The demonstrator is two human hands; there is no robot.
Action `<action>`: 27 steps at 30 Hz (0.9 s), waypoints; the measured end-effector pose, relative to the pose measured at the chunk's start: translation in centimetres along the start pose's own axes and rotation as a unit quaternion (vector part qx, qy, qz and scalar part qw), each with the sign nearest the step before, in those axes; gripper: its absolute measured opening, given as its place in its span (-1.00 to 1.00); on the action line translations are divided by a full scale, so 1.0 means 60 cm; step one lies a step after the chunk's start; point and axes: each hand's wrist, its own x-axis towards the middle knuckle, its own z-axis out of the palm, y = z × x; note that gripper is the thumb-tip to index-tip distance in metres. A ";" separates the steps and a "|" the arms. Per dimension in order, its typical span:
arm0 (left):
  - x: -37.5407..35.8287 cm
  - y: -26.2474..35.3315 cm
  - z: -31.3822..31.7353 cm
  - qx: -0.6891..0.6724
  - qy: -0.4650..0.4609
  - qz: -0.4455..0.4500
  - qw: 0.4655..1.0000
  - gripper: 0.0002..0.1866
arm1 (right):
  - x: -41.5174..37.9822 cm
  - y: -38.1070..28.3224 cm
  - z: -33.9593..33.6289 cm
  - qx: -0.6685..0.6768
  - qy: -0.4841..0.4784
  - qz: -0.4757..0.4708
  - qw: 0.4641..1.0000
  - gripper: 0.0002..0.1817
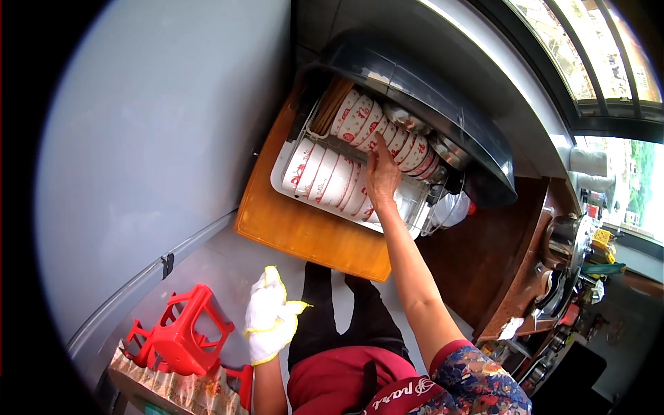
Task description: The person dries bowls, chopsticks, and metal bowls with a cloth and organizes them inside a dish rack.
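White-and-red patterned bowls [377,128] fill a dish rack [415,207] at upper centre of the frame, standing on edge in two rows under a raised dark lid [443,104]. I read the right hand [382,176] as bare, arm stretched up from lower right, with its fingers laid against the bowls of the upper row where that row meets the lower one; the grip looks loosely spread over the rims, not clamped, though I cannot tell whether any one bowl is pinched. The left hand [268,318], in a white glove with yellow trim, hangs at lower centre of the frame, well apart from the rack, fingers curled inward on nothing that I can make out. The rack sits on a tan wooden desk [304,228], beside a darker brown counter at right. Step in hand, as I judge it: the reach into the rack, contact made, no bowl lifted clear. The next move would call for closing the fingers on a single rim and drawing it out upright between its neighbours without dragging them, while keeping the wrist below the lid's edge. Count: two rows of bowls, roughly eight or nine showing in the upper row and about six in the lower, some hidden by the hand; one bundle of chopsticks [330,104] at the rack's upper left; one red plastic stool [183,332] at lower left.
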 end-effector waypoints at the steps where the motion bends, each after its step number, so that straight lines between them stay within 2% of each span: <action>1: 0.000 0.001 0.000 -0.005 -0.002 0.001 1.000 -0.84 | -0.001 0.002 0.000 -0.002 0.001 -0.007 1.000 -0.52; 8: 0.002 0.018 -0.004 -0.117 -0.045 -0.111 0.986 -0.84 | -0.001 0.018 -0.003 -0.023 -0.010 -0.052 0.998 -0.58; 13: 0.006 0.019 -0.005 -0.107 -0.036 -0.057 0.992 -0.84 | -0.002 0.028 -0.011 -0.006 0.015 -0.098 0.995 -0.74; 17: 0.031 0.034 -0.019 -0.052 -0.034 0.005 0.998 -0.84 | -0.037 0.032 -0.037 0.065 -0.049 0.017 0.997 -0.80; 18: 0.037 0.037 -0.021 -0.043 -0.044 0.013 0.998 -0.83 | -0.048 0.029 -0.047 0.149 -0.070 0.086 0.983 -0.81; 20: 0.049 0.047 -0.024 -0.027 -0.066 0.028 0.997 -0.78 | -0.070 0.016 -0.080 0.312 -0.109 0.218 0.918 -0.82; 21: 0.053 0.054 -0.024 -0.019 -0.077 0.035 0.996 -0.75 | -0.079 0.006 -0.104 0.404 -0.118 0.292 0.859 -0.84; 24: 0.061 0.083 -0.015 -0.008 -0.041 0.057 0.997 -0.54 | -0.121 0.035 -0.123 0.490 -0.105 0.377 0.779 -0.85; 27: 0.060 0.097 0.002 0.024 -0.071 0.075 0.994 -0.37 | -0.146 0.056 -0.134 0.425 -0.132 0.370 0.815 -0.87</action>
